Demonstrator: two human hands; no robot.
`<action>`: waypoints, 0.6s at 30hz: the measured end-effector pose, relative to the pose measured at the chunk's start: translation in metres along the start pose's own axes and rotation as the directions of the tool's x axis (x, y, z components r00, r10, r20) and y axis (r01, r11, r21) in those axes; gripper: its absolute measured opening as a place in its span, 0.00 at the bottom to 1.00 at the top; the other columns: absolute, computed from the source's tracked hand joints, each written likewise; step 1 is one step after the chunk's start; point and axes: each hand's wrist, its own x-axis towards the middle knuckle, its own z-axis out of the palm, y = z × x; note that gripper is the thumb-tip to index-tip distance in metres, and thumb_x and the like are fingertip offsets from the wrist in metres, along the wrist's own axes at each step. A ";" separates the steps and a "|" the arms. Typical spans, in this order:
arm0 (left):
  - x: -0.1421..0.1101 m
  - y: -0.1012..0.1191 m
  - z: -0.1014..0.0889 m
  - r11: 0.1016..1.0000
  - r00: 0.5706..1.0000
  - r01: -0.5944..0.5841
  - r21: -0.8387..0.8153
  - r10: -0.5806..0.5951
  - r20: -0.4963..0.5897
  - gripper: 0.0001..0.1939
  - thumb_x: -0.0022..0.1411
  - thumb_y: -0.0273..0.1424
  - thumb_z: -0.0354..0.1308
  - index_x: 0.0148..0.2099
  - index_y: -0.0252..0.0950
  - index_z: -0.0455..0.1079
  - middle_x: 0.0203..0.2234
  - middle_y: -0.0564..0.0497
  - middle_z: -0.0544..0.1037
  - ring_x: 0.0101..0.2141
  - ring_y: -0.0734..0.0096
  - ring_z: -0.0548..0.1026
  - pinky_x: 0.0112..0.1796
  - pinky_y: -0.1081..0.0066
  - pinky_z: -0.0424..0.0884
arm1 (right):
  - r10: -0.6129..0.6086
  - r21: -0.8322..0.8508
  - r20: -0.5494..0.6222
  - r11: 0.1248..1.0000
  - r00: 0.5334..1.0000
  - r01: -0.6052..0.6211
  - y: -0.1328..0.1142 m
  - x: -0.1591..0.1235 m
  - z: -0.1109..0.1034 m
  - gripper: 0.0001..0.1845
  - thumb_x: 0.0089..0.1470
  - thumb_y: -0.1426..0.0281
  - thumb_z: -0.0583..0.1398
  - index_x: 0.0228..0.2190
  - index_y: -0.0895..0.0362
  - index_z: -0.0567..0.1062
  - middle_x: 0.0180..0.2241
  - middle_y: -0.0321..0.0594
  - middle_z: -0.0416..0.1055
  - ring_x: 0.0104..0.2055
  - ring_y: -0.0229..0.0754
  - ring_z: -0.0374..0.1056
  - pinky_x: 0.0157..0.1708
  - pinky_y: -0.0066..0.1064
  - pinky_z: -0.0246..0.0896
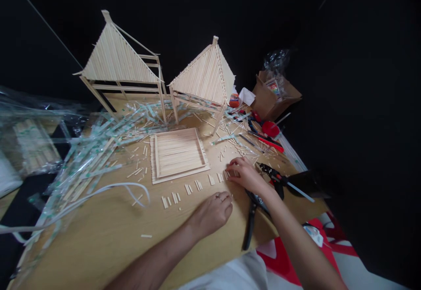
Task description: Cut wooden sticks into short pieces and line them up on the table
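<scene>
Several clusters of short sticks [188,189] line up on the table [108,228] from near left to far right, each stick lying roughly near-to-far. The right hand [245,174], closer to the row's far right end, bends half-open over it, fingertips down; whether it grips a stick I can't tell. The left hand [213,211] sits loosely curled on the near side, palm hidden from me.
</scene>
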 end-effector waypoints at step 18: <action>0.001 0.002 0.006 1.000 1.000 0.023 -0.009 -0.023 -0.016 0.07 0.64 0.23 0.49 0.41 0.29 0.68 0.37 0.46 0.74 0.41 0.66 0.71 0.40 0.68 0.69 | 0.004 0.020 0.012 1.000 1.000 -0.004 0.002 -0.001 0.000 0.14 0.46 0.69 0.66 0.39 0.51 0.76 0.41 0.41 0.68 0.46 0.45 0.60 0.48 0.38 0.56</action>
